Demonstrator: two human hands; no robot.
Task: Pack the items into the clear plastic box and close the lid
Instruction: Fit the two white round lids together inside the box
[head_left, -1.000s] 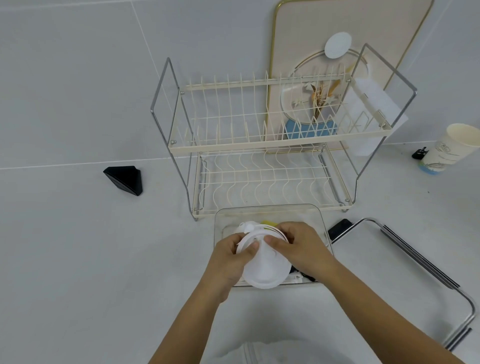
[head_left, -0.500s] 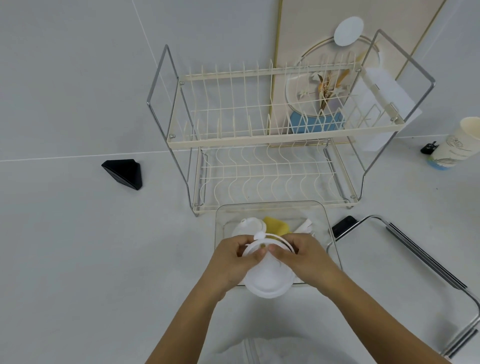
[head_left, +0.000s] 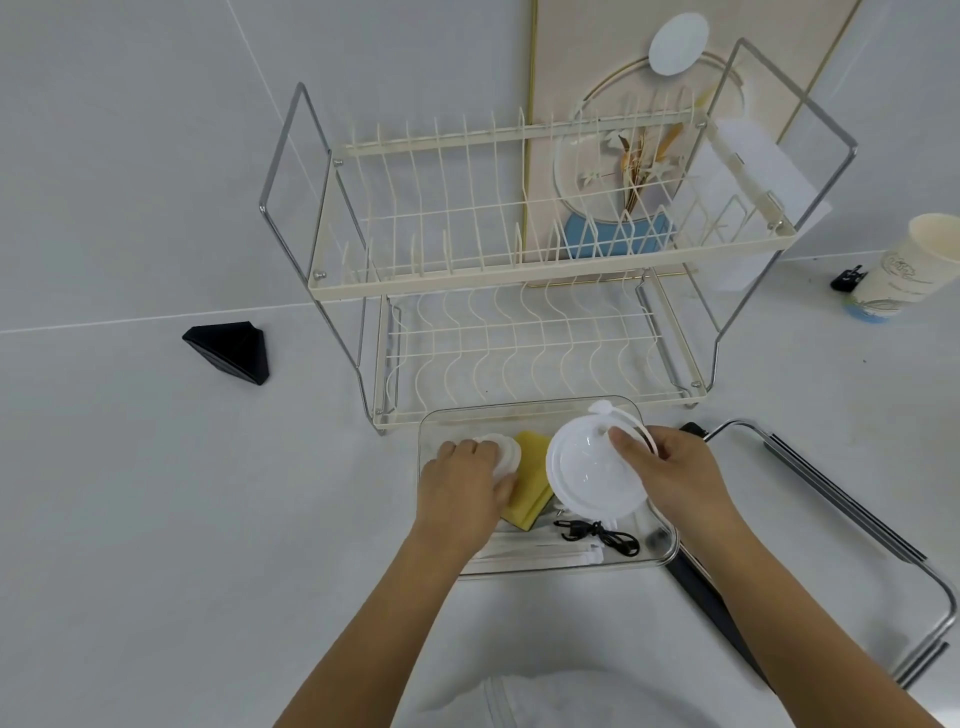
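Hands (head_left: 462, 486) apparently inside clear box (head_left: 670, 545)

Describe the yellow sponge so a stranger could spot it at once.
Start at the cream two-tier dish rack; directly in front of it sits the clear plastic box. Inside, between the two hands, lies the yellow sponge, a flat square. It is the only yellow thing among white and black items.

You have one view only, from the camera on your head, looking forward and steeply down across the white worktop (head_left: 156, 519). It sits close above your two forearms, which enter from the bottom edge. The clear box (head_left: 667, 551) lies low in the middle, the dish rack (head_left: 519, 270) stands beyond it, and the wall fills the top. The wide lens bends straight lines near the edges.
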